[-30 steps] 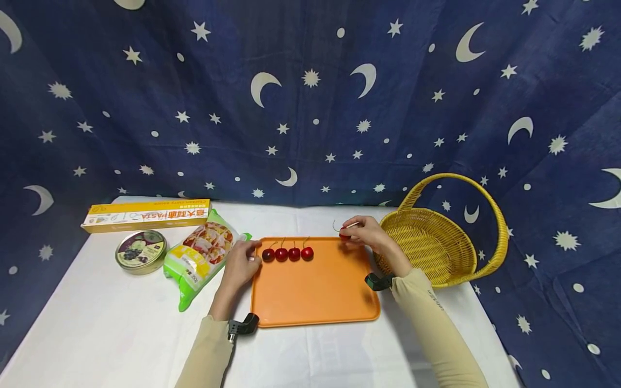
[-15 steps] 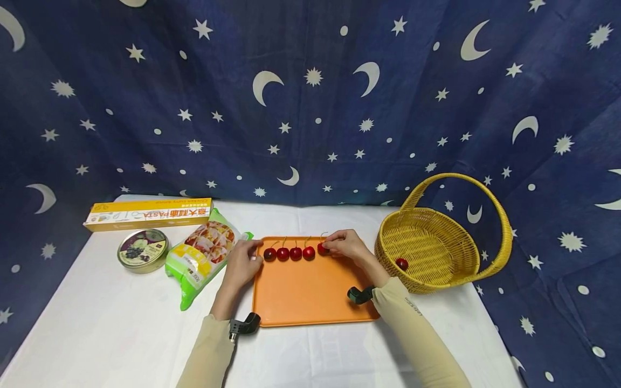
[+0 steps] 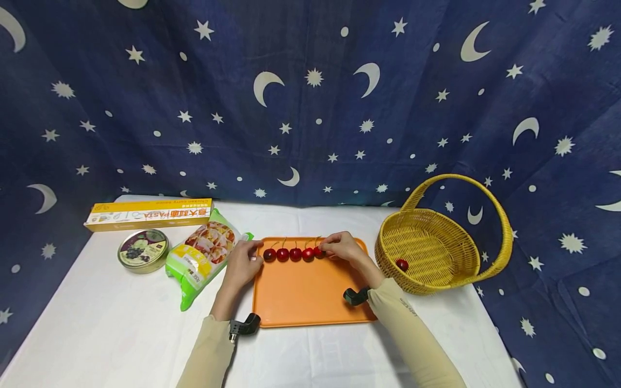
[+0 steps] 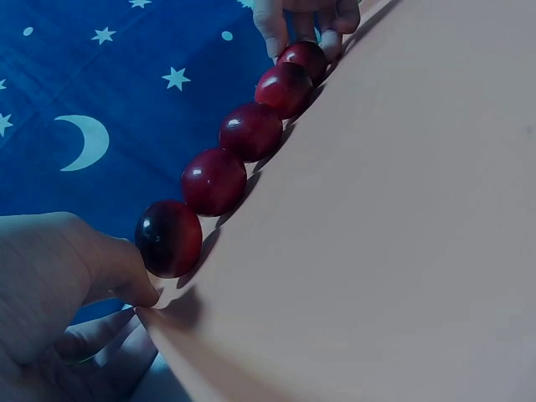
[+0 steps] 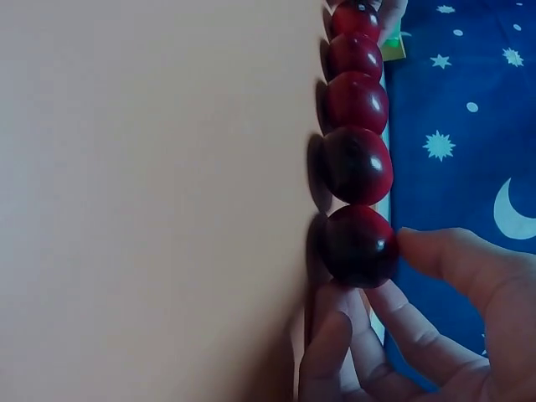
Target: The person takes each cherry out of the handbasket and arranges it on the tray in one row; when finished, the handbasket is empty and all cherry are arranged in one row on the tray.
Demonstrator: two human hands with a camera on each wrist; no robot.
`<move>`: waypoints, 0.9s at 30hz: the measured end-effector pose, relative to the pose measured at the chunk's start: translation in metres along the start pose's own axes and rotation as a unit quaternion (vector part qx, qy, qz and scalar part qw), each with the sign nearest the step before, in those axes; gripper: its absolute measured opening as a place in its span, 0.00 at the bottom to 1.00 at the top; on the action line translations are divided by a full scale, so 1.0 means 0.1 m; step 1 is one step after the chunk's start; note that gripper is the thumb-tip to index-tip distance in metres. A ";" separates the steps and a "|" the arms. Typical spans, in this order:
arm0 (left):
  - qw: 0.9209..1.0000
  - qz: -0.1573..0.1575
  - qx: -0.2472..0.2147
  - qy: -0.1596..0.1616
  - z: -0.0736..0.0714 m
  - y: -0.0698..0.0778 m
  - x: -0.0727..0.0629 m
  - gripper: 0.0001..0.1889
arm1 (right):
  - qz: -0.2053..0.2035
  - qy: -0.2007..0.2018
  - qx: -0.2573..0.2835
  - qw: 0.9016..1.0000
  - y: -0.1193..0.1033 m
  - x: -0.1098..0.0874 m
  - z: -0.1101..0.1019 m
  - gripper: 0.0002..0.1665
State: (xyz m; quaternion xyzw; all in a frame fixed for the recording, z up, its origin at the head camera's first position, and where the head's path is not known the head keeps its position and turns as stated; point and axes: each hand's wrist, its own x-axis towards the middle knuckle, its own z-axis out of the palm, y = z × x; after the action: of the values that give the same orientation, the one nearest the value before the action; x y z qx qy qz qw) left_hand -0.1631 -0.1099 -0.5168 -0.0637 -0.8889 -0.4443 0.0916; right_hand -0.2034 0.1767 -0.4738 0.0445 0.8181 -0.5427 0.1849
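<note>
Fingers (image 5: 435, 251) of the right hand (image 3: 342, 247) pinch the last cherry (image 5: 360, 246) at the right end of a row of five cherries (image 3: 294, 253), with the thumb on its far side and the other fingertips curled under its near side. This cherry touches its neighbour, and the whole row stands close together, each cherry against the next, along the far edge of the orange tray (image 3: 310, 296). At the other end of the row, the left hand (image 3: 242, 262) rests at the far left corner of the tray; its thumb (image 4: 100, 260) touches the first, darker cherry (image 4: 168, 238), and its other fingers are curled loosely below, beside the tray rim. Thin stems stand up from the cherries in the head view. Right of the tray, just beside it, there is a yellow woven basket (image 3: 436, 237) with a tall handle, and one more cherry (image 3: 401, 264) lies inside it. Left of the tray lie a green snack bag (image 3: 204, 253), a round tin (image 3: 143, 250) and a long yellow box (image 3: 147, 213) behind them. All these things are on a white tablecloth (image 3: 121, 334), and a dark blue curtain (image 3: 310, 97) with stars and moons hangs behind the table.
</note>
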 end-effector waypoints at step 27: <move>1.000 0.015 0.010 0.012 0.01 -0.01 0.01 0.19 | -0.003 -0.001 0.001 1.000 0.08 -0.03 -0.04 0.12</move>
State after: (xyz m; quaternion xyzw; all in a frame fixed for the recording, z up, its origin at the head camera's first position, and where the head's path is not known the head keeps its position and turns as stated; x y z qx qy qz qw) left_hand -0.1639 -0.1096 -0.5181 -0.0708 -0.8911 -0.4347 0.1096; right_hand -0.1993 0.1842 -0.4782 0.0417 0.8175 -0.5439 0.1845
